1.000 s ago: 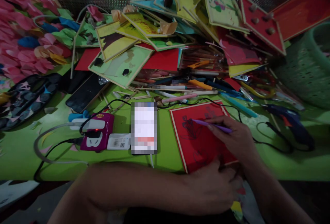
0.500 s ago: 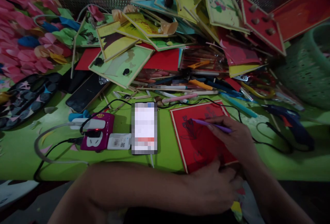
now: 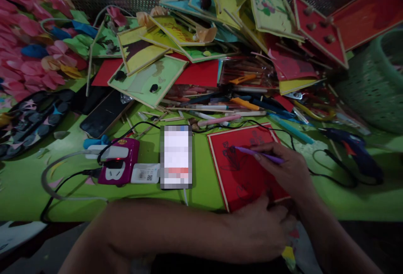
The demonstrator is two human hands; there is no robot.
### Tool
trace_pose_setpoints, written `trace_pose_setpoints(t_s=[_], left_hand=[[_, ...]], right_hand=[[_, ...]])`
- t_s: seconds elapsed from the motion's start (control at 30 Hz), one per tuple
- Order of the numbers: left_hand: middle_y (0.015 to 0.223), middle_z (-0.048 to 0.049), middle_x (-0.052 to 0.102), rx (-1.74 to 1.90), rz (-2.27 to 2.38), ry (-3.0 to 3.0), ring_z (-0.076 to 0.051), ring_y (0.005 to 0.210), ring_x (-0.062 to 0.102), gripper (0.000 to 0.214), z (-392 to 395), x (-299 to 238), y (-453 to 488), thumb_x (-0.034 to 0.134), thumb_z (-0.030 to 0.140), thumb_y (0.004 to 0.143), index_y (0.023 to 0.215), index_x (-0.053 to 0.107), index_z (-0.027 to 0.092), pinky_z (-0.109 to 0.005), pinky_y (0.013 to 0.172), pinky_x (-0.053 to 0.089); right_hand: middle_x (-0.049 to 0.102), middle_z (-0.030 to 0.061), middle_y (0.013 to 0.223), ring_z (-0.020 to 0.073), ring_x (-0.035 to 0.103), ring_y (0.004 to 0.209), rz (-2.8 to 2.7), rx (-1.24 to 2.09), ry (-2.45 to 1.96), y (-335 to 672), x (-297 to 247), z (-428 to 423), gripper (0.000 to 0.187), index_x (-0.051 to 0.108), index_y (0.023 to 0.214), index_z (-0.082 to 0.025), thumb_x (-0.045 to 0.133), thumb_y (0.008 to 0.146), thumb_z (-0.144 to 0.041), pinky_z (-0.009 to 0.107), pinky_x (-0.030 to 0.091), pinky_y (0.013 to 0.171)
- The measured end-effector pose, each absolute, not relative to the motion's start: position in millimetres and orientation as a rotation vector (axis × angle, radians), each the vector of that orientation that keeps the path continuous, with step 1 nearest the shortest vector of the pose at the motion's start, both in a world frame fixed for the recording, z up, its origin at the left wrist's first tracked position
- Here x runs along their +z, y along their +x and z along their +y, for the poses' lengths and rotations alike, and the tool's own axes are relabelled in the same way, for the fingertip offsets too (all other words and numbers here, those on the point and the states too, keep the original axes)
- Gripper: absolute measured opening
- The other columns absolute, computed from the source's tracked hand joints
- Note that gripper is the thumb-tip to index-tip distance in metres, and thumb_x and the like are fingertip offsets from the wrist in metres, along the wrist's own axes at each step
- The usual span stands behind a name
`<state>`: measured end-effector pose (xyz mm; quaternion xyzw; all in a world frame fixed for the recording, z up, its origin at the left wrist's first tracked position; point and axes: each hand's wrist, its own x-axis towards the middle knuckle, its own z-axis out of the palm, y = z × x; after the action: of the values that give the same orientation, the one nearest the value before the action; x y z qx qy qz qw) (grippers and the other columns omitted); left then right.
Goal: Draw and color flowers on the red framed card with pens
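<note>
A red card [image 3: 252,169] edged with thin pale sticks lies tilted on the green table, with dark line drawings of flowers on it. My right hand [image 3: 285,162] is closed round a purple pen [image 3: 270,156], whose tip meets the upper left flower drawing. Below it, my left hand [image 3: 264,227] lies across the card's lower edge, thumb on the red surface and the other fingers curled at the edge, partly hidden. Just left of the card is a phone with a blurred, lit screen [image 3: 176,156].
A purple power adapter [image 3: 118,162] with cables sits left of the phone. A glue gun [image 3: 355,150] rests at right, before a green basket [image 3: 371,85]. Framed pictures [image 3: 151,78], pens and sticks pile up behind. Pink paper flowers [image 3: 28,34] fill the left; a dark phone [image 3: 105,114] lies nearby.
Almost nothing differs. The purple pen's tip has shifted very slightly at the flower drawing; my left hand stays in place on the card's edge.
</note>
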<state>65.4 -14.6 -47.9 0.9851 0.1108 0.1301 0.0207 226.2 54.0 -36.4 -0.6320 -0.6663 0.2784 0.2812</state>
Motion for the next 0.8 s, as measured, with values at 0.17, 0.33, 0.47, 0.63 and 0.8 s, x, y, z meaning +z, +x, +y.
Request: trace_pose_setpoints(t_s=[0.17, 0.33, 0.47, 0.63, 0.8], left_hand=[[0.154, -0.0075, 0.062, 0.418, 0.35, 3.049, -0.028, 0.141, 0.055, 0.041, -15.7, -50.6, 66.2, 0.046, 0.025, 0.099, 0.127, 0.077, 0.03, -0.046, 0.103, 0.049], [0.155, -0.0076, 0.061, 0.414, 0.344, 3.053, -0.029, 0.141, 0.055, 0.041, -15.9, -50.1, 66.1, 0.047, 0.026, 0.099, 0.127, 0.077, 0.031, -0.047, 0.102, 0.048], [0.153, -0.0085, 0.062, 0.389, 0.331, 3.053, -0.029, 0.14, 0.055, 0.041, -15.4, -49.6, 65.8, 0.047, 0.026, 0.1, 0.128, 0.077, 0.029, -0.047, 0.101, 0.047], [0.153, -0.0066, 0.062, 0.423, 0.358, 3.064, -0.03, 0.142, 0.055, 0.04, -17.3, -51.5, 66.3, 0.048, 0.027, 0.099, 0.127, 0.077, 0.031, -0.05, 0.105, 0.047], [0.154, -0.0079, 0.061, 0.4, 0.351, 3.067, -0.029, 0.143, 0.054, 0.043, -17.3, -51.4, 66.7, 0.044, 0.025, 0.101, 0.132, 0.074, 0.029, -0.048, 0.105, 0.049]], right_hand=[[0.081, 0.0039, 0.086, 0.0239, 0.075, 0.073, -1.775, 0.73, -1.696, 224.4, -33.4, 54.3, 0.011, 0.077, 0.092, -0.027, 0.07, 0.089, -0.034, 0.036, 0.06, 0.068], [0.081, 0.0041, 0.087, 0.0237, 0.075, 0.072, -1.786, 0.734, -1.687, 225.5, -34.5, 53.9, 0.012, 0.077, 0.093, -0.026, 0.07, 0.09, -0.036, 0.036, 0.06, 0.069], [0.081, 0.0037, 0.088, 0.024, 0.075, 0.074, -1.776, 0.733, -1.703, 227.5, -36.9, 53.0, 0.012, 0.078, 0.095, -0.027, 0.071, 0.09, -0.035, 0.037, 0.059, 0.07], [0.082, 0.0039, 0.09, 0.0245, 0.076, 0.078, -1.715, 0.756, -1.716, 229.2, -37.0, 51.8, 0.014, 0.078, 0.095, -0.027, 0.071, 0.092, -0.039, 0.037, 0.061, 0.071], [0.082, 0.0033, 0.089, 0.0237, 0.076, 0.077, -1.726, 0.76, -1.685, 228.4, -37.7, 52.4, 0.013, 0.078, 0.095, -0.027, 0.072, 0.091, -0.038, 0.036, 0.061, 0.072]])
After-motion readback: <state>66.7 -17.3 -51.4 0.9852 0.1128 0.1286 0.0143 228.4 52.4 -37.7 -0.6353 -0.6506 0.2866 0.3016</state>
